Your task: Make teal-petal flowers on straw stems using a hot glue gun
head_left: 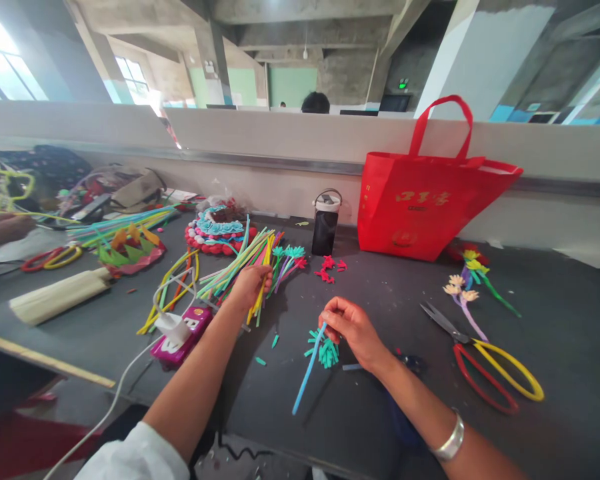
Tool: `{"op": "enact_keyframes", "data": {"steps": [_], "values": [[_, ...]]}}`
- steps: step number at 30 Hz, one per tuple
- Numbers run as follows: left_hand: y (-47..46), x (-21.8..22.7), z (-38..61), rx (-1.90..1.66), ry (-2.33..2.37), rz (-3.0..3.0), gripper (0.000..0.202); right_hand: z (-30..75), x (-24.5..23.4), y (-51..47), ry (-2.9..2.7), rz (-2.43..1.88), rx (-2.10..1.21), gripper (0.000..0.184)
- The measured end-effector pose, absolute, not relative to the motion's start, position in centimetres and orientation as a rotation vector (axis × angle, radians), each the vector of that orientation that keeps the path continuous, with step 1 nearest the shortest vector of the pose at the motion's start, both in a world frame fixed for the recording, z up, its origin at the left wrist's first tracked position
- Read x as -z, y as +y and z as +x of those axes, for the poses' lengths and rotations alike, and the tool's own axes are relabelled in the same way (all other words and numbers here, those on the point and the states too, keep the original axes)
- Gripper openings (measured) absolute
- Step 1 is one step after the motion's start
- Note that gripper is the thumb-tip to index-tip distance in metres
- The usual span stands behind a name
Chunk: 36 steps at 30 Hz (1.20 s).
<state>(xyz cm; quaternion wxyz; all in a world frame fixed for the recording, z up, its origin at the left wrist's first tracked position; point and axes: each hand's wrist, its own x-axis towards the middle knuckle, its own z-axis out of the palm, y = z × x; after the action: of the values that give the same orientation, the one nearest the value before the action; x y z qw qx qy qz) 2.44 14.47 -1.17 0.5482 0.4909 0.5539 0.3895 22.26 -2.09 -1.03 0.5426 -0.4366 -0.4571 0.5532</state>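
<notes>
My left hand [253,287] is closed at the near end of a pile of coloured pipe cleaners [230,267], its fingertips on a yellow pipe cleaner [256,308]. My right hand [350,327] pinches a light blue pipe cleaner [307,377], which slants down toward the table's front edge. Beneath that hand lies a heap of short teal pieces [329,355]. Two more teal bits [275,341] rest to its left. Beyond are short red pieces [325,275] and teal pipe-cleaner flowers [294,252] at the pile's right end.
Scissors [463,339] and finished flowers [463,290] lie right. A red bag [410,207] and a phone [325,232] against a cup [329,202] stand at the back. A purple power strip [203,320] with a white cord sits left. Another person's hand [5,230] shows far left.
</notes>
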Motion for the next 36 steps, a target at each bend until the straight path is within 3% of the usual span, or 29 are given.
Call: {"op": "enact_keyframes", "data": {"steps": [6, 11, 20, 29, 36], "values": [[13.2, 0.3, 3.5, -0.743, 1.155, 1.034, 0.033, 22.3, 1.3, -2.1, -1.073, -1.056, -1.294, 0.029], [9.9, -0.7, 4.2, -0.725, 0.97, 1.051, 0.009, 22.5, 1.9, -1.7, -1.029, -1.052, -1.214, 0.028], [2.7, 0.4, 4.6, -0.615, 0.864, 1.145, 0.026, 22.7, 1.9, -1.3, -0.91, -0.998, -1.193, 0.029], [1.7, 1.6, 4.0, -0.645, 0.858, 1.061, 0.033, 22.7, 2.2, -1.4, -0.869, -1.002, -1.252, 0.029], [2.0, 0.2, 3.2, -0.831, 0.884, 1.03, 0.026, 21.8, 1.7, -2.2, -0.969, -1.053, -1.355, 0.031]]}}
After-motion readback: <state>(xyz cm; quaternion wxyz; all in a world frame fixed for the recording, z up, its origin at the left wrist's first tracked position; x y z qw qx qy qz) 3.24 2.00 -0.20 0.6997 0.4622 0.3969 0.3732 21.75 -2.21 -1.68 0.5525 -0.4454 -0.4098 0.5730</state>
